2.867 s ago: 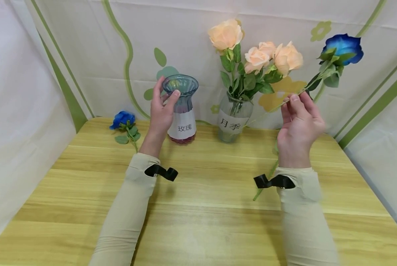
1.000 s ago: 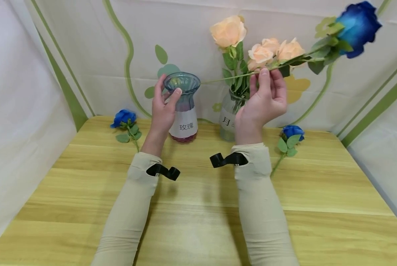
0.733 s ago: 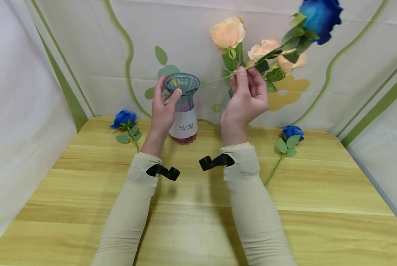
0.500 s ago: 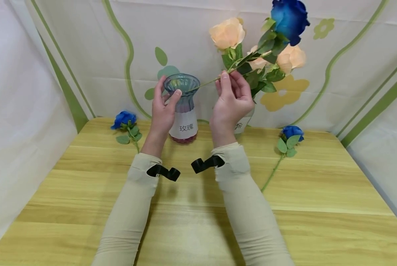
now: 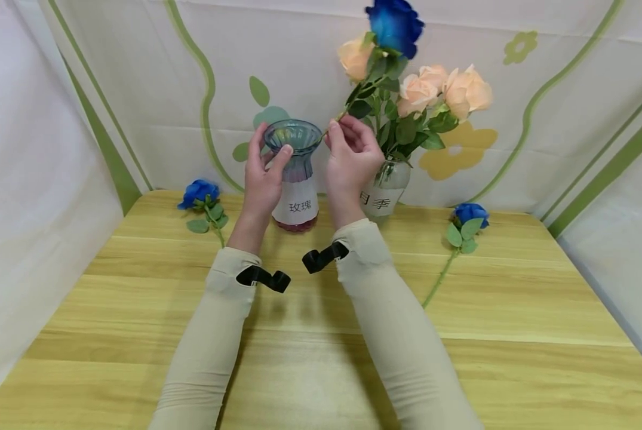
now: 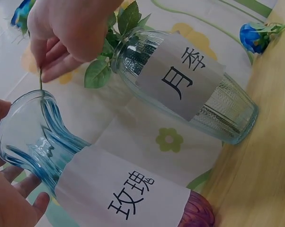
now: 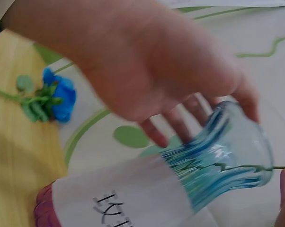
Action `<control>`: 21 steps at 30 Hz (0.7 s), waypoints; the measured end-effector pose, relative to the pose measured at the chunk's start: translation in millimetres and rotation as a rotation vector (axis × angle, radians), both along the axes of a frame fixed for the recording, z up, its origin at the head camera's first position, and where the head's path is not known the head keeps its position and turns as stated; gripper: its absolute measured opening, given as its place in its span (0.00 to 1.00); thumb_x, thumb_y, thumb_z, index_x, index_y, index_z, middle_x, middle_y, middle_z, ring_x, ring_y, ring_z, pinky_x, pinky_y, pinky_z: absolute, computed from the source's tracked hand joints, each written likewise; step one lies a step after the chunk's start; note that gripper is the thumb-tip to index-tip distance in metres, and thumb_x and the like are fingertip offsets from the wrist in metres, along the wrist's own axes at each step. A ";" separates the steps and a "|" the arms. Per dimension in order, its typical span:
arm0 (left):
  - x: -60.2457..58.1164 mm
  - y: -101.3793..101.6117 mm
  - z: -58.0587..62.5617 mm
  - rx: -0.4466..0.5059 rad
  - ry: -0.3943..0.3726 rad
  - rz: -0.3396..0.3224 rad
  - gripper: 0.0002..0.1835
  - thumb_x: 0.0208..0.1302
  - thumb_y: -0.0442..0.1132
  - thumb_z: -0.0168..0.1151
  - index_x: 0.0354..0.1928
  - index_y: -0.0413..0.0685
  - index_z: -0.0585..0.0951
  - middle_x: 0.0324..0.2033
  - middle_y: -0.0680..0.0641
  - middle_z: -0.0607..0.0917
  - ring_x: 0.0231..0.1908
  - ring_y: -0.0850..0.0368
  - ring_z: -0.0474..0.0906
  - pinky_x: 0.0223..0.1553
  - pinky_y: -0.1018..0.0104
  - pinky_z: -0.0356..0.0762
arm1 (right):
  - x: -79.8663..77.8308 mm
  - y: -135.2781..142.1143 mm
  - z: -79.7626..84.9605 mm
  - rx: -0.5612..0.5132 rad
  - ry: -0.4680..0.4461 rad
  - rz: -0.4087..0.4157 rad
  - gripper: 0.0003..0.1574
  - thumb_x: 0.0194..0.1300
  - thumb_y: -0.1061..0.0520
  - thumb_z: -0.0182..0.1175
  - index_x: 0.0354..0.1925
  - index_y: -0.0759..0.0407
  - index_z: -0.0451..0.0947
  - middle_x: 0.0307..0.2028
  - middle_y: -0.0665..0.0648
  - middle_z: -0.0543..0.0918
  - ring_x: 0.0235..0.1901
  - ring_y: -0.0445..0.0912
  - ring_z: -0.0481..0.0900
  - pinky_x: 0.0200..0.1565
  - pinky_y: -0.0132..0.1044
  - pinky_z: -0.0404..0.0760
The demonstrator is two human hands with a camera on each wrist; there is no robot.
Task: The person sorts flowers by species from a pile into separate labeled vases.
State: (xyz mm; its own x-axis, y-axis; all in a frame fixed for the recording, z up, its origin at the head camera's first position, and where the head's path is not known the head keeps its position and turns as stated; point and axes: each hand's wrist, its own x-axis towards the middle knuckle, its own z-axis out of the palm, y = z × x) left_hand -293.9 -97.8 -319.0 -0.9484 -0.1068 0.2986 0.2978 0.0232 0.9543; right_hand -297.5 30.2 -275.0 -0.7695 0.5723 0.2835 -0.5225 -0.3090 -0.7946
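At the table [image 5: 310,358], left grip [image 5: 263,179] holds a vase [image 5: 301,173], right grip [image 5: 353,158] pinches a rose [image 5: 377,67] below its bloom [image 5: 395,28].

A: What colours run through the flared vase [image 5: 299,170]?

B: Blue-green at the neck, with darker blue streaks; purplish red at the foot; its label [image 5: 294,209] is white with black characters.

A: And the raised rose [image 5: 395,30]?

B: Deep blue outside, brighter blue nearer the stem; its leaves [image 5: 386,68] are green; the left rose [image 5: 199,194] and the right rose [image 5: 469,215] are blue with green leaves too.

A: The clear vase [image 5: 399,174]?

B: Faintly greenish glass; a white tag [image 5: 382,204], black characters; pale peach roses [image 5: 467,92] above.

A: Around them?

B: A yellowish-tan surface [image 5: 310,370], wood-grained; a white backdrop [image 5: 154,101] with wavy green lines and mustard flowers; plain beige sleeves [image 5: 197,346].
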 end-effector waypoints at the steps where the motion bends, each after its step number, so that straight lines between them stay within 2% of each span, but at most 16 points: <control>1: 0.1 -0.1 0.0 -0.001 -0.001 0.002 0.38 0.69 0.55 0.59 0.76 0.68 0.54 0.75 0.55 0.57 0.69 0.54 0.63 0.66 0.51 0.68 | -1.3 -1.4 -1.8 0.040 -0.015 -0.007 0.08 0.57 0.65 0.70 0.38 0.63 0.84 0.34 0.58 0.87 0.34 0.46 0.85 0.43 0.41 0.86; 5: 0.3 0.2 -0.1 0.004 0.004 -0.003 0.39 0.69 0.54 0.59 0.77 0.67 0.53 0.75 0.55 0.56 0.69 0.55 0.63 0.66 0.52 0.69 | -4.6 -5.4 -9.4 0.189 -0.072 -0.058 0.08 0.60 0.62 0.70 0.40 0.60 0.85 0.36 0.56 0.88 0.36 0.43 0.84 0.42 0.33 0.84; 9: 0.6 0.6 0.0 0.019 0.013 -0.012 0.39 0.69 0.54 0.59 0.77 0.66 0.53 0.75 0.55 0.56 0.69 0.55 0.63 0.66 0.53 0.69 | -6.5 -7.3 -14.1 0.257 -0.125 -0.061 0.08 0.61 0.60 0.69 0.41 0.58 0.86 0.37 0.54 0.88 0.37 0.41 0.83 0.41 0.31 0.82; 15: 0.9 0.1 1.2 0.030 0.019 -0.009 0.39 0.69 0.53 0.59 0.77 0.67 0.54 0.75 0.55 0.56 0.68 0.55 0.63 0.66 0.53 0.68 | -8.4 -8.9 -12.6 0.285 -0.183 -0.042 0.09 0.60 0.58 0.70 0.40 0.57 0.86 0.37 0.53 0.88 0.38 0.41 0.83 0.40 0.30 0.81; 21: 0.6 0.2 1.3 0.026 0.022 -0.005 0.39 0.69 0.52 0.59 0.77 0.64 0.53 0.75 0.54 0.56 0.68 0.54 0.64 0.67 0.53 0.68 | -8.1 -8.4 -10.0 0.258 -0.220 -0.013 0.09 0.59 0.59 0.71 0.40 0.55 0.88 0.38 0.53 0.89 0.38 0.41 0.84 0.41 0.30 0.82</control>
State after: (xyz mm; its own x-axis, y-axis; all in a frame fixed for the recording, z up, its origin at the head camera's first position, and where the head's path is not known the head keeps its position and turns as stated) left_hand -293.3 -97.6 -317.8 -0.9420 -0.1104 0.3168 0.3190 -0.0029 0.9477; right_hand -305.6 21.8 -285.0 -0.8216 0.5134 0.2479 -0.3322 -0.0778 -0.9400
